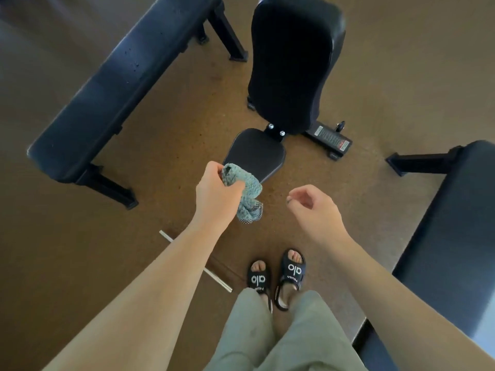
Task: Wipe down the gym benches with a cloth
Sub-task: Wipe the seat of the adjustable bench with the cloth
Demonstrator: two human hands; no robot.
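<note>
Both hands are out in front of me, above the brown floor (166,124). Left hand (217,192) has its fingers curled tight round the bunched teal cloth (245,194), which dangles from my fist, its dark mesh edge hanging lowest. It's in the air just over the near tip of the small seat pad (255,153), not touching it. Right hand (312,203) holds nothing, fingers loosely curled, thumb near the forefinger. Beyond the seat pad rises the tilted black backrest (292,62) of the adjustable bench. A long flat bench (112,84) runs off to my left, another bench (455,231) lies at my right. Down below, my black sandals (292,271) and grey-green trousers (281,336), with a thin metal strip (217,279) on the floor beside them.
</note>
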